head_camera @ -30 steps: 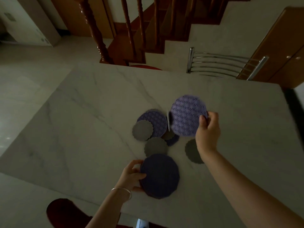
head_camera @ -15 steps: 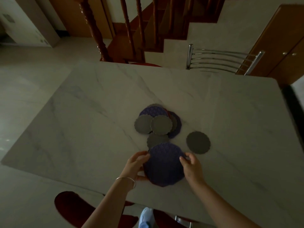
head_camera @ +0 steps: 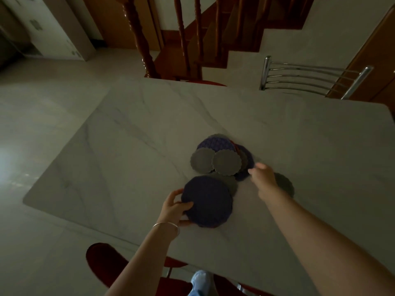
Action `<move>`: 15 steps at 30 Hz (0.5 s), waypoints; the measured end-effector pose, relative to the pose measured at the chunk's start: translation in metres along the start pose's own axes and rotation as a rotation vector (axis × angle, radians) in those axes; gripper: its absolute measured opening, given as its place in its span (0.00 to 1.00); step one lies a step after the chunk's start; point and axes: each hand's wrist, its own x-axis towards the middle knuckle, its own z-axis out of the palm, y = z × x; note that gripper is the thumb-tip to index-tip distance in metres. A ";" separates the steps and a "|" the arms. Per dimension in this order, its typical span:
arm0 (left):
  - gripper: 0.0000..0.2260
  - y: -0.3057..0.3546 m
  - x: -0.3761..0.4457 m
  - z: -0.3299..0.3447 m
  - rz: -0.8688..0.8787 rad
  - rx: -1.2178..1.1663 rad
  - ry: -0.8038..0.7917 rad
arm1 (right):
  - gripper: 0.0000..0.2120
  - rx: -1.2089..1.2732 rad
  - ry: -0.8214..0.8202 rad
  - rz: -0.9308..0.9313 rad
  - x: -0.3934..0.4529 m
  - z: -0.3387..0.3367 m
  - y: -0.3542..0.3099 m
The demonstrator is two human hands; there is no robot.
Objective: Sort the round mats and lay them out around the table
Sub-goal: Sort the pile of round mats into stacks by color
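A stack of large dark purple mats lies near the front of the marble table. My left hand grips its left edge, thumb on top. Behind it is a loose pile: two small grey scalloped mats on top of a patterned purple mat. More purple mats show at the pile's right. My right hand reaches toward that right side, fingers apart and holding nothing. Another grey mat lies partly hidden behind my right wrist.
A metal-backed chair stands at the far right side of the table. A wooden stair railing rises behind the far edge. A red chair seat sits below the near edge. The floor is to the left.
My right hand laid the patterned purple mat onto the near stack, then left it and reached back toward the pile. My left hand stayed on the stack.
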 end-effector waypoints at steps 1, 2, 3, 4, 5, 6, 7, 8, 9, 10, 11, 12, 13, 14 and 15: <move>0.19 0.003 0.003 -0.003 0.001 -0.020 0.018 | 0.13 0.117 0.004 0.081 0.005 0.001 -0.004; 0.20 0.006 0.007 -0.005 0.002 -0.036 0.031 | 0.13 0.217 0.020 0.141 0.009 0.001 -0.006; 0.20 0.008 0.010 -0.007 0.006 -0.046 0.037 | 0.13 0.274 0.043 0.179 0.011 0.000 -0.007; 0.21 0.010 0.012 -0.008 0.013 -0.049 0.038 | 0.13 0.298 0.057 0.211 0.013 -0.001 -0.007; 0.20 0.011 0.014 -0.010 0.020 -0.048 0.032 | 0.12 0.304 0.059 0.238 0.015 -0.001 -0.006; 0.20 0.012 0.016 -0.012 0.025 -0.045 0.024 | 0.13 0.302 0.059 0.254 0.017 -0.001 -0.005; 0.20 0.012 0.017 -0.013 0.025 -0.044 0.017 | 0.13 0.285 0.057 0.254 0.018 -0.001 -0.004; 0.20 0.012 0.018 -0.015 0.023 -0.046 0.014 | 0.14 0.269 0.048 0.240 0.019 0.000 -0.004; 0.19 0.011 0.019 -0.017 0.018 -0.049 0.014 | 0.15 0.256 0.035 0.220 0.019 0.001 -0.004; 0.19 0.010 0.020 -0.018 0.012 -0.052 0.015 | 0.15 0.248 0.024 0.206 0.019 0.003 -0.004; 0.19 0.009 0.021 -0.020 0.006 -0.056 0.017 | 0.15 0.248 0.008 0.196 0.018 0.005 -0.005; 0.19 0.007 0.021 -0.021 0.000 -0.061 0.020 | 0.14 0.246 -0.001 0.184 0.015 0.007 -0.008; 0.19 0.006 0.022 -0.022 -0.003 -0.065 0.021 | 0.12 0.218 0.016 0.148 0.012 0.009 -0.012; 0.19 0.005 0.022 -0.023 -0.004 -0.069 0.020 | 0.09 0.131 0.060 0.069 0.008 0.007 -0.018; 0.19 0.003 0.023 -0.024 -0.002 -0.073 0.018 | 0.07 -0.003 0.136 -0.047 0.005 0.003 -0.026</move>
